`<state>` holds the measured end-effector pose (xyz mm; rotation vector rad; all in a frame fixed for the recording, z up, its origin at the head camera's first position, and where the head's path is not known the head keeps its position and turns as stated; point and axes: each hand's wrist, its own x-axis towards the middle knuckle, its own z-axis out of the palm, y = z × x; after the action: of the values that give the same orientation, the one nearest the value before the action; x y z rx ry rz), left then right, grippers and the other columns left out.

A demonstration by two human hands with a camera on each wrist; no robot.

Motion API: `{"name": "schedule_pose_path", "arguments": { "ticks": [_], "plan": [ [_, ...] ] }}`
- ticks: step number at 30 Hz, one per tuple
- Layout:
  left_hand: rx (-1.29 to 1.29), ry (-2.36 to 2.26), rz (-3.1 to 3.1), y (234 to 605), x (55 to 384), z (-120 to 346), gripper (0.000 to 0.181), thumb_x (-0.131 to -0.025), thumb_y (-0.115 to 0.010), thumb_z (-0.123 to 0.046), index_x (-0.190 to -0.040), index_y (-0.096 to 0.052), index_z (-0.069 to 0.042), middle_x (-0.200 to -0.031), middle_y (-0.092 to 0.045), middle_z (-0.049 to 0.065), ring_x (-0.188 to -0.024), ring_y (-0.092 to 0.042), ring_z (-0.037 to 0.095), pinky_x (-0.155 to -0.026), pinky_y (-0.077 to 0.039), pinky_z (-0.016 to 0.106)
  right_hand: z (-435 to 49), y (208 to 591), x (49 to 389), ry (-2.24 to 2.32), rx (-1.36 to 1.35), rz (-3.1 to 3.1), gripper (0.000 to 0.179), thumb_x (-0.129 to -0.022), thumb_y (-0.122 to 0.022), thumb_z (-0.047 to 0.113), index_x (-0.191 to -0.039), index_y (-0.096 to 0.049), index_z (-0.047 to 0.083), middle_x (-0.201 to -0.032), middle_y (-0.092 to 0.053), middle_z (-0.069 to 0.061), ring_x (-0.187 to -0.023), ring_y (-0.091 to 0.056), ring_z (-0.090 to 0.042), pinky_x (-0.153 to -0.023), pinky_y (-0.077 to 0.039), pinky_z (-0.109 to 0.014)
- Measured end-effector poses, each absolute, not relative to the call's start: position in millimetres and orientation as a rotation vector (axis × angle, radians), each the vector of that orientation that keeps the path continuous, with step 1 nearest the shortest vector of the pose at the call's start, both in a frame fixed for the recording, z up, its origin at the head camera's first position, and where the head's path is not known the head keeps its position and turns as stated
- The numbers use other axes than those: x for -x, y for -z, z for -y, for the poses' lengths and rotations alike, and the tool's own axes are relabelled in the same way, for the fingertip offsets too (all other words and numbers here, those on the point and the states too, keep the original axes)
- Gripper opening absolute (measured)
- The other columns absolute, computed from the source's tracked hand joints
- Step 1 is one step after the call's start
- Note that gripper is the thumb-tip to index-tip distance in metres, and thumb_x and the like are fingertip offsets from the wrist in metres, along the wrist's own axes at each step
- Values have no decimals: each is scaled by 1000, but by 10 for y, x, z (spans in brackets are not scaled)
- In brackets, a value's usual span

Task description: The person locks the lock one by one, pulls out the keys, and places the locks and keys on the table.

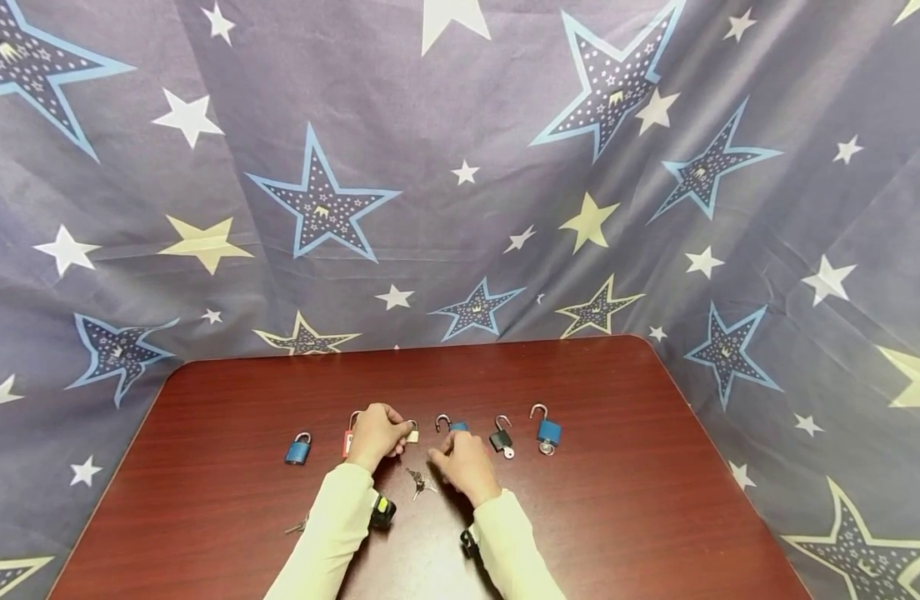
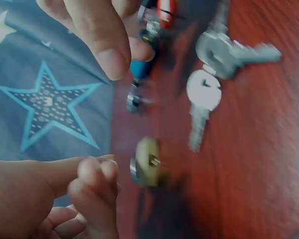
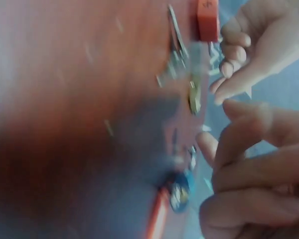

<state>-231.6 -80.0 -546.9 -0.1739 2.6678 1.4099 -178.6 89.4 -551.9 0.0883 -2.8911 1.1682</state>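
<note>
My left hand [image 1: 381, 433] is beside a small brass padlock [image 1: 412, 436], its fingertips close by the shackle. In the left wrist view a narrow gap shows between those fingers and the brass padlock [image 2: 148, 162]. The fingers are loosely bent, with nothing visible in them. My right hand [image 1: 467, 465] hovers with spread, relaxed fingers in front of a blue padlock [image 1: 457, 427] whose shackle is raised; the hand partly hides it. A bunch of keys [image 1: 418, 482] lies on the table between both hands. The right wrist view is blurred.
A red padlock [image 3: 208, 20] stands left of the brass one, partly behind my left hand. Farther left is a blue padlock [image 1: 297, 450]. At right, a black padlock [image 1: 500, 439] and another blue one [image 1: 548, 432] have keys. Another key [image 1: 295, 527] lies by my left sleeve.
</note>
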Motion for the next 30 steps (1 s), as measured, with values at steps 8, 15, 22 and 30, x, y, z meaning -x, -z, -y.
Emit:
{"name": "schedule_pose_path", "arguments": {
  "ticks": [8,15,22,30],
  "plan": [
    [169,-1591,-2610,5375,2282,651,16,-87,-75,-14,-84,-72,1,-62,-69,15,-42,-61,12,-48,-57,35,-1110,5385,1964,-1057,27,2806,15,-85,-77,24,-89,-70,10,-65,-64,6,-64,-64,-18,-58,-51,-38],
    [146,-1726,-2443,5457,2227,513,20,-92,-69,-13,-91,-73,7,-64,-71,14,-47,-66,14,-50,-58,35,-1205,5435,2019,-957,54,2788,19,-84,-78,24,-94,-73,8,-79,-62,-1,-74,-62,-21,-66,-52,-41],
    [110,-1745,-2363,5537,2185,374,22,-94,-67,-11,-90,-72,10,-70,-72,19,-47,-66,13,-48,-57,32,-1184,5486,2032,-943,44,2798,20,-85,-77,20,-100,-74,7,-84,-63,-5,-80,-63,-25,-71,-52,-43],
    [88,-1715,-2379,5627,2170,298,19,-92,-67,-8,-84,-73,9,-63,-70,14,-44,-64,13,-48,-57,34,-1153,5534,2022,-958,59,2817,18,-83,-78,15,-98,-75,6,-84,-62,-5,-79,-62,-24,-69,-52,-42]
  ]
}}
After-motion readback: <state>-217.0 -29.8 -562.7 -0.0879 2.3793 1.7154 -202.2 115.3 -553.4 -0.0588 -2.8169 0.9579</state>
